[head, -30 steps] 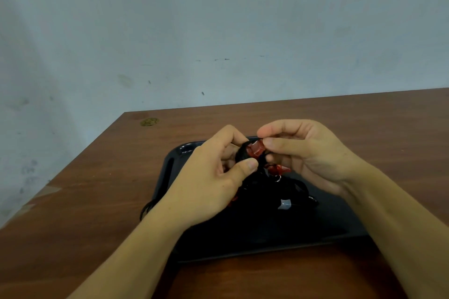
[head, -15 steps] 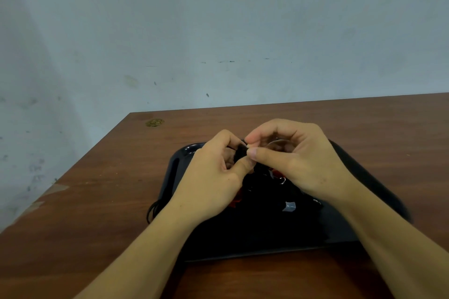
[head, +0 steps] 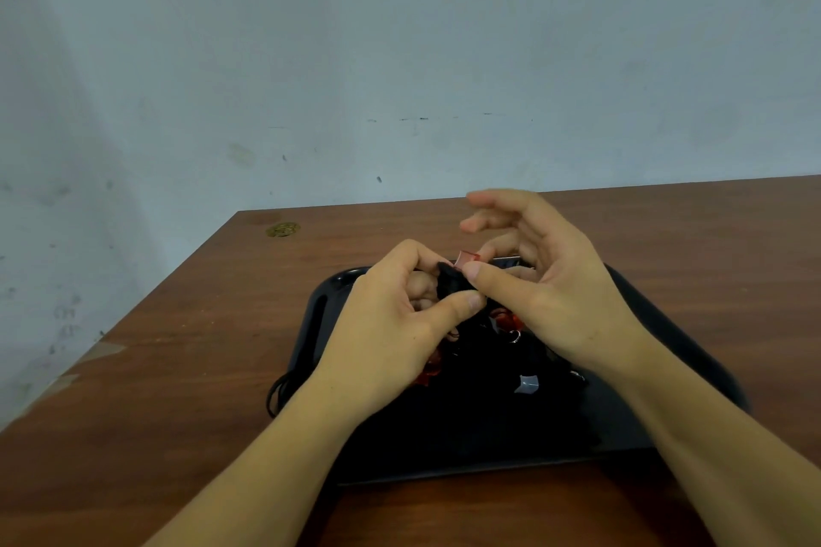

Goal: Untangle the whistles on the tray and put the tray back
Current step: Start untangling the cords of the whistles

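**A:** Markings?

**B:** No brand, label or legible writing can be made out on any item.

**A:** Task items, location?

**B:** One black tray (head: 693, 373), set on the tabletop (head: 177, 369) near its left front edge. A tangle of whistles (head: 497, 351), red and black with black cords, is heaped on the tray's middle; a grey piece (head: 527, 384) is seen at its right side. A loop of black cord (head: 279, 395) is draped over the tray's left rim onto the wood.

**A:** Hands?

**B:** Left hand (head: 391, 324): fingers curled, a black bundle of cord (head: 451, 284) pinched between thumb and forefinger. Right hand (head: 551, 293): a red whistle (head: 467, 258) is pinched between thumb and a lower finger, just beside the left hand's bundle; the upper fingers are spread wide and blurred.

**A:** Changes against the earlier frame?

**B:** Half a second ago the right hand's fingers were curled together over the bundle; they are now fanned upward, and the red whistle is exposed. The left hand's grip is unchanged. The tray has not been shifted.

**A:** Surface and room?

**B:** Brown wood-grain tabletop, a small yellowish mark (head: 283, 229) at its far left corner. Pale blue-grey wall (head: 400, 58) behind, scuffed and spotted.
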